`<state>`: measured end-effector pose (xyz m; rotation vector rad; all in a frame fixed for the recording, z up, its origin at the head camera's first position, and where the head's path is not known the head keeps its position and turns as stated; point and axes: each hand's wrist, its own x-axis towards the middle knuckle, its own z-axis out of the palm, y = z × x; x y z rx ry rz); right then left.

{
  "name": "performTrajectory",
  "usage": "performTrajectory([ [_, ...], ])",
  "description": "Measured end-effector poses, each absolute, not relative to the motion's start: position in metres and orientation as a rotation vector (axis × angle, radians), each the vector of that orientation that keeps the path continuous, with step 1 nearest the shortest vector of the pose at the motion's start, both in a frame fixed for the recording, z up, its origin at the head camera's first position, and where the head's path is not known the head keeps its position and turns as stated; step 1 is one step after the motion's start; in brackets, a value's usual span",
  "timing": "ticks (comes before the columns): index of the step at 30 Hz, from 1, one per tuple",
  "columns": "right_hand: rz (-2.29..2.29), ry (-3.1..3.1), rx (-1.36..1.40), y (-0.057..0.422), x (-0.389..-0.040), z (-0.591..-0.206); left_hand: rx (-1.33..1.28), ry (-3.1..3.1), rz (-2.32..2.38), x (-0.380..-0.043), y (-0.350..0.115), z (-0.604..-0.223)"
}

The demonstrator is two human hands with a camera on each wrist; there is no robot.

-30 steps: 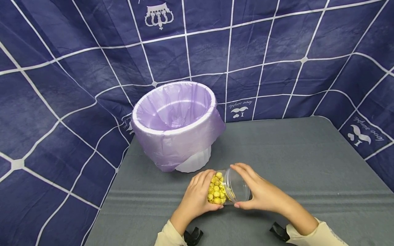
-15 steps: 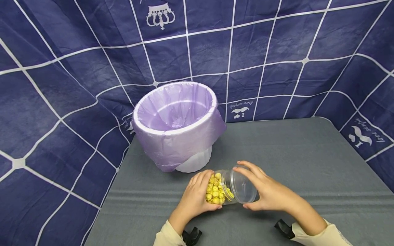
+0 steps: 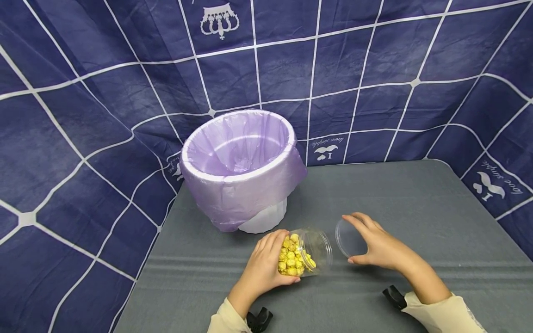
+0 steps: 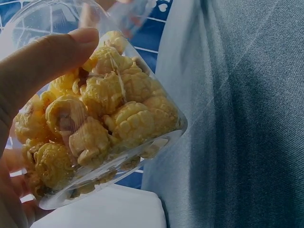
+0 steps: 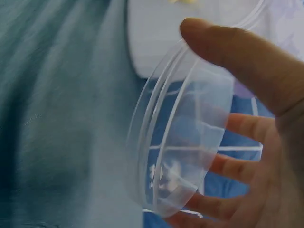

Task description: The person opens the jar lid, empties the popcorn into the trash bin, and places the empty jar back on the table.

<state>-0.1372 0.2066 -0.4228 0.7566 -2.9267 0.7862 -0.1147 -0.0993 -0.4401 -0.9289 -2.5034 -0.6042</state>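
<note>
A clear plastic jar lies tilted on its side in the head view, its mouth pointing right. Yellow popcorn fills its lower part; the left wrist view shows the round popped pieces through the wall. My left hand grips the jar round its base end, thumb across the near side. To the right, my right hand holds a clear round lid by its edge, apart from the jar's mouth. In the right wrist view the ridged lid sits between thumb and fingers.
Behind the hands stands a white bin lined with a purple plastic bag. The grey table reaches back to a blue gridded cloth, which hangs behind and at both sides.
The lid has come off the jar's mouth and moved right with my right hand, opening a gap. My left hand and the jar have stayed almost in place.
</note>
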Motion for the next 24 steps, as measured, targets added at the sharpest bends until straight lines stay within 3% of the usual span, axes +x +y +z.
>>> performTrajectory([
  [11, 0.612, -3.137, 0.576, 0.217, -0.147, -0.459, -0.920, -2.504, -0.601, -0.114, -0.099, -0.441],
  [24, 0.549, -3.226, 0.513, 0.212, -0.145, -0.471, -0.914, -2.500, -0.603, -0.114, -0.100, -0.443],
])
